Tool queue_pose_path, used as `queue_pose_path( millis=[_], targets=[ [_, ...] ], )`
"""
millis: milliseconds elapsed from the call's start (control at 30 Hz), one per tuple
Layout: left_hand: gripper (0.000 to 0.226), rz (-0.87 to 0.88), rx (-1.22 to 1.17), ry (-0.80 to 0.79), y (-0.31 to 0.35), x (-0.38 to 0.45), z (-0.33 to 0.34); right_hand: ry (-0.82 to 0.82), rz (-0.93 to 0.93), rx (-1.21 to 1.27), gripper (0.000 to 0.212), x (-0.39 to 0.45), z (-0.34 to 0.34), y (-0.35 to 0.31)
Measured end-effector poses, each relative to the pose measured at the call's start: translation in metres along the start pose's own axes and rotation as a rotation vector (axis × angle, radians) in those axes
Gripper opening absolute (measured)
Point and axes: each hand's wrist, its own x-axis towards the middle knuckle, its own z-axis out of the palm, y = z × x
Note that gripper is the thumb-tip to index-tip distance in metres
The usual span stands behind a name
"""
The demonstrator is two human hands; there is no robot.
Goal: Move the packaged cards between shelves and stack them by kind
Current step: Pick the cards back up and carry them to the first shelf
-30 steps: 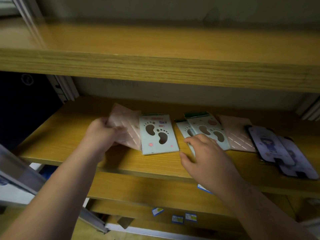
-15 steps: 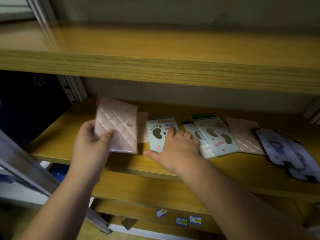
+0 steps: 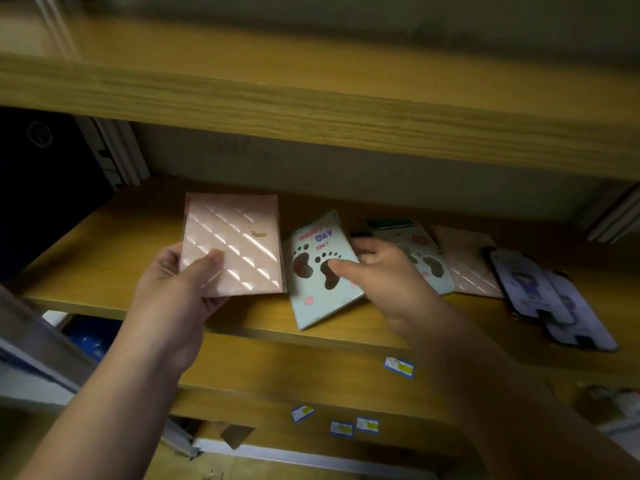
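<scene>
Head view, R hand (image 3: 384, 275) now lifting footprint card (image 3: 320, 271)

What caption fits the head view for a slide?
Left hand holds a pink quilted card while right hand lifts a footprint card off the shelf.

Glossy quilted pink card (image 3: 235, 244); shiny plastic-wrapped footprint card (image 3: 320, 271); matt wood-grain shelf (image 3: 104, 265); ribbed metal post (image 3: 117, 150).

Bare shelf board (image 3: 114, 251) lies open at nine o'clock of the pink card (image 3: 239, 237); toward three o'clock, overlapping footprint cards (image 3: 420, 258) and purple packs (image 3: 540, 292) crowd the surface beneath the upper shelf (image 3: 311, 112).
</scene>
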Motion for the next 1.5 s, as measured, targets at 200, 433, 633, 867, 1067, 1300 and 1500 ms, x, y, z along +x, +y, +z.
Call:
queue_pose_path(
  millis=[200, 433, 633, 867, 1067, 1300, 1500],
  targets=[
    [0.035, -0.077, -0.070, -0.062, -0.006, -0.018, 0.014, 0.073, -0.088, 0.316, 0.018, -0.038, -0.048, 0.022],
    [0.039, -0.114, -0.018, -0.172, -0.021, -0.065, 0.070, 0.249, -0.022, 0.529, 0.018, -0.095, -0.124, 0.047],
    [0.031, -0.097, 0.080, -0.237, -0.042, -0.125, 0.128, 0.344, 0.022, 0.673, 0.012, -0.154, -0.182, 0.064],
    [0.029, -0.095, 0.135, -0.294, -0.066, -0.213, 0.184, 0.297, 0.022, 0.664, 0.017, -0.234, -0.246, 0.096],
    [0.030, -0.134, 0.123, -0.385, -0.093, -0.296, 0.249, 0.280, -0.045, 0.684, 0.016, -0.307, -0.329, 0.130],
    [0.023, -0.231, 0.168, -0.492, -0.125, -0.368, 0.333, 0.390, -0.088, 0.721, 0.038, -0.374, -0.419, 0.166],
    [0.032, -0.263, 0.196, -0.621, -0.152, -0.399, 0.406, 0.417, -0.172, 0.835, 0.044, -0.394, -0.488, 0.199]
  ],
)
